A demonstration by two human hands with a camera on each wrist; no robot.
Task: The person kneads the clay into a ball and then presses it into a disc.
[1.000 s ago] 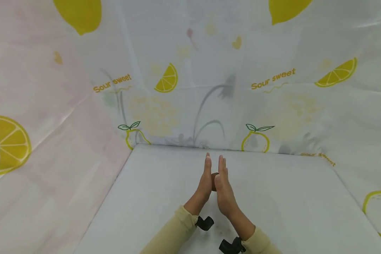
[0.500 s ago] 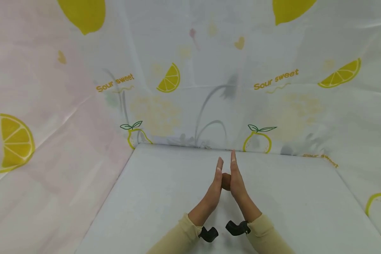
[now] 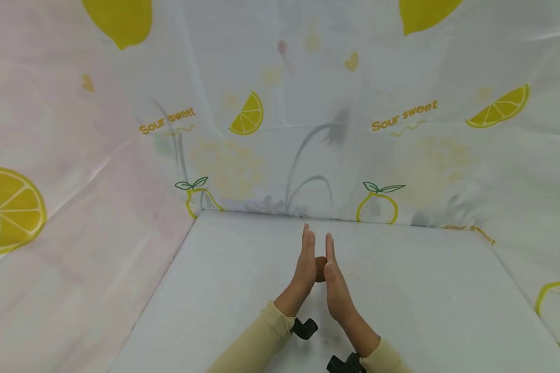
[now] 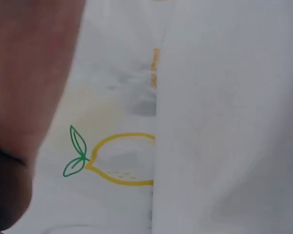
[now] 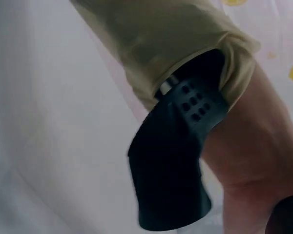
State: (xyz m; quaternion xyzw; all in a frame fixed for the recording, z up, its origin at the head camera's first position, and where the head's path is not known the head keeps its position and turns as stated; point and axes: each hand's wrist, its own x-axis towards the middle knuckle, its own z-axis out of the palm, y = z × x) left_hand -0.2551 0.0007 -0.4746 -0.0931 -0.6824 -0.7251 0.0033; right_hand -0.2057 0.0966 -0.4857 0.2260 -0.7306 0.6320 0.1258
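In the head view, a small brown rounded lump (image 3: pixel 321 269) sits between two facing palms above the white tabletop. My left hand (image 3: pixel 305 265) presses on its left side, with fingers straight and pointing up and forward. On the other side my right hand (image 3: pixel 337 292) lies flat against the lump, its fingers straight too and set a little nearer to me. The palms hide most of the lump's two sides. The left wrist view has part of a hand (image 4: pixel 29 68) along its left edge, above a dark rounded shape (image 4: pixel 7 195).
The white tabletop (image 3: pixel 205 300) reaches back to a lemon-print curtain (image 3: pixel 280 166). Black wrist cameras stick out from the left wrist (image 3: pixel 305 329) and the right wrist (image 3: pixel 347 363). In the right wrist view, the black camera mount (image 5: pixel 171 165) fills the middle below a beige sleeve (image 5: pixel 171 39).
Half a second ago my right hand slid forward past the left one; now it is drawn back and the left is forward. The lump shifted right, then back left, between the palms.
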